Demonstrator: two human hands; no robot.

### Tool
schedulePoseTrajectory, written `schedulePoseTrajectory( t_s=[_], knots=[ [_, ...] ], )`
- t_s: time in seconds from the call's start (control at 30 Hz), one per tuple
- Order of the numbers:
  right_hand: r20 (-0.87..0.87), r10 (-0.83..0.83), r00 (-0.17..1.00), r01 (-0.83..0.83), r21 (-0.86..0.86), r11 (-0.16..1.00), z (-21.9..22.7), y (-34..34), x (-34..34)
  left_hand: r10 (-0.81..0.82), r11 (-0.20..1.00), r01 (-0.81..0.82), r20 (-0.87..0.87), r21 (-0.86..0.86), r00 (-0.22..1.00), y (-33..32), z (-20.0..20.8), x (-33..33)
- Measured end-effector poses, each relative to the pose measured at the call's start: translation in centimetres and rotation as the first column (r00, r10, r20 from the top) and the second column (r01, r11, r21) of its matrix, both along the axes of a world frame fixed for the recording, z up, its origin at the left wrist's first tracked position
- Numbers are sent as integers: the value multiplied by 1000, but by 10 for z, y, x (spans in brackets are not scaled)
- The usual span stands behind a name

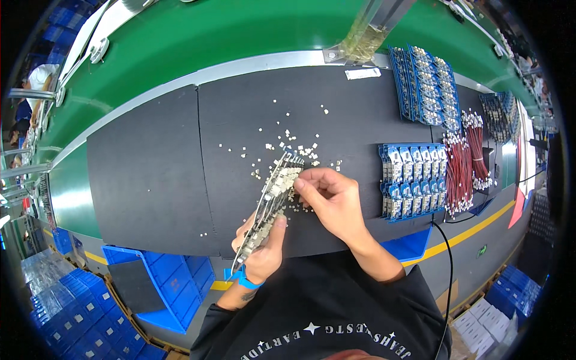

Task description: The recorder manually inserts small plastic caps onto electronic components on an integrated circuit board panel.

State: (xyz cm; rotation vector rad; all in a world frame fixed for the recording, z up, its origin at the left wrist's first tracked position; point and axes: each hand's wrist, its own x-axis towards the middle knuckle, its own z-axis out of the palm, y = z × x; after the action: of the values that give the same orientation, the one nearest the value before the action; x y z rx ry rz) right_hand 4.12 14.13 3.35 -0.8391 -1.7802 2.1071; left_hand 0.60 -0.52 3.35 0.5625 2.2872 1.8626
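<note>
My left hand (265, 257) is wrapped round the lower part of a circuit board panel (262, 219), held tilted on edge above the black mat. Rows of small white connectors line the panel's face. At its upper right edge my right hand (337, 204) is closed, thumb and forefinger pinched against the white pieces; what lies between the fingertips is too small to make out. Many loose white connector pieces (287, 133) are scattered on the mat beyond and beneath the panel.
On the black mat (144, 174), blue circuit board panels (414, 180) lie to the right, with more board panels (425, 84) stacked behind. Bundles of red wires (459, 174) sit beside them. A metal post (372, 30) rises at the far edge, before a green conveyor (240, 36). Blue crates (174, 288) stand below left.
</note>
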Motion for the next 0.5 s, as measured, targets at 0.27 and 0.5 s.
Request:
schedulePoseTrajectory(
  t_s=[0.27, 0.5],
  knots=[
    [18, 58, 998, -54, -181, 982, 1, 3, -9, -135, 989, 141, -165, 31, 977, 5, 3, -11],
    [76, 117, 990, -104, -150, 983, 1, 4, -11, 53, 998, -56, -59, -38, 997, 3, -5, -4]
  ],
)
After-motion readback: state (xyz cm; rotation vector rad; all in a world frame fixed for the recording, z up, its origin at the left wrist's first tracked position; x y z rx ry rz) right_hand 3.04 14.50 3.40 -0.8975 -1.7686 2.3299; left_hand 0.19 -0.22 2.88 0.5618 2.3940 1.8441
